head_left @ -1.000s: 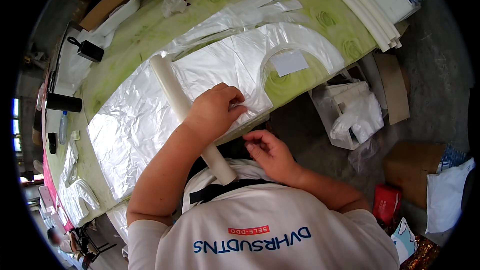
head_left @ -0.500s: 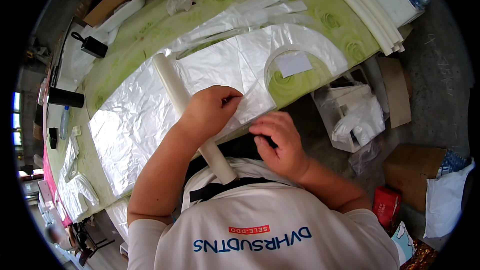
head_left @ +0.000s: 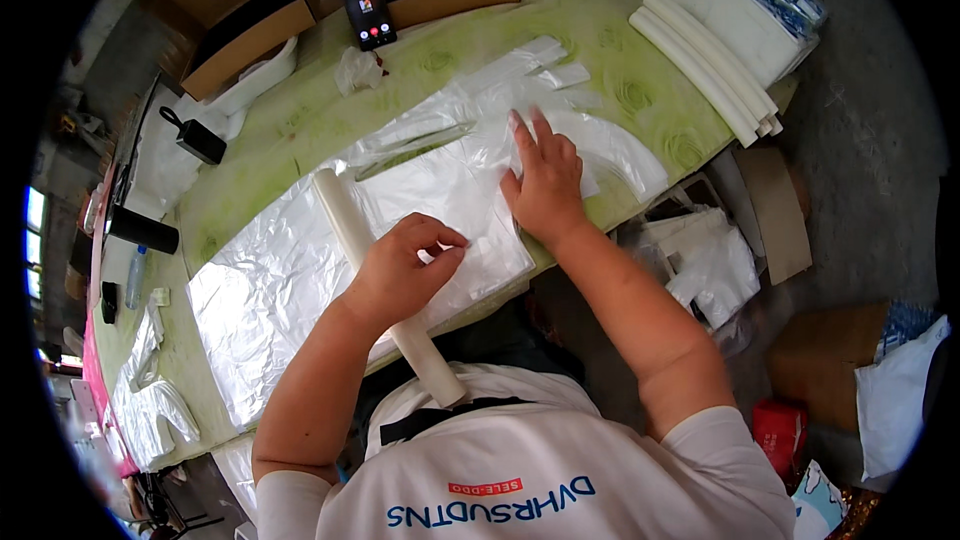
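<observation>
A thin, shiny clear plastic sheet (head_left: 265, 305) lies spread and creased over the near part of the table. My left hand (head_left: 408, 268) is above it, thumb and forefinger brought together in a pinch; whatever is between them is too small to make out. Under my left wrist runs a long pale tube (head_left: 345, 215), one end on the sheet and the other against my waist. My right hand (head_left: 547, 180) reaches over the sheet's right part with fingers spread, its fingertips blurred. Beyond it the plastic curves round toward the table edge.
A phone (head_left: 370, 12) stands at the back beside cardboard boxes (head_left: 455, 0). Several pale tubes (head_left: 700, 70) lie at the back right. A small black speaker (head_left: 195, 135) and a black cylinder (head_left: 143, 228) are on the left. Below the table's right edge is a bin of crumpled plastic (head_left: 715, 265).
My right hand has moved up and away from me, from the table's near edge onto the plastic, and its fingers have spread. My left hand stays pinched near the tube. The view has shifted.
</observation>
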Demonstrator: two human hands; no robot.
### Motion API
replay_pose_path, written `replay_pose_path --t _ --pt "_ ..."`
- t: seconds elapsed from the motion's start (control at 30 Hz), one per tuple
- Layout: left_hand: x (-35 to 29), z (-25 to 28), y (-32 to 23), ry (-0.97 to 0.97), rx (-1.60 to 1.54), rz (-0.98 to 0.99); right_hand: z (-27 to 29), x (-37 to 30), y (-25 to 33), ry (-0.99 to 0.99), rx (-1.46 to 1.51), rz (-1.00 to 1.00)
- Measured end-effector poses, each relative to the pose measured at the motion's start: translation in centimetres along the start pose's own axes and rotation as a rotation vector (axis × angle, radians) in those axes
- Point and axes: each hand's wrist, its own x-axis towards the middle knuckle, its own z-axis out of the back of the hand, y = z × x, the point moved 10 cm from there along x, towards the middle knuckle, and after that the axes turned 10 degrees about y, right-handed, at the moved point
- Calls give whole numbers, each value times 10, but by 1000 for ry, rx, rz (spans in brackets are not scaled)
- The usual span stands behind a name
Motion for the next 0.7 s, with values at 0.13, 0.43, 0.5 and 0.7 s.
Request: replay_pose_path --t 0.13,0.43,0.5,0.7 --pt "34 15 5 -118 -239 53 12 -8 24 -60 44 216" --pt "55 45 23 -340 -971 98 19 -12 26 -104 127 301" --pt "11 81 30 -447 -1007 9 20 -11 15 -159 169 296" --pt "-164 172 142 -742 -821 186 17 -7 7 -181 201 259"
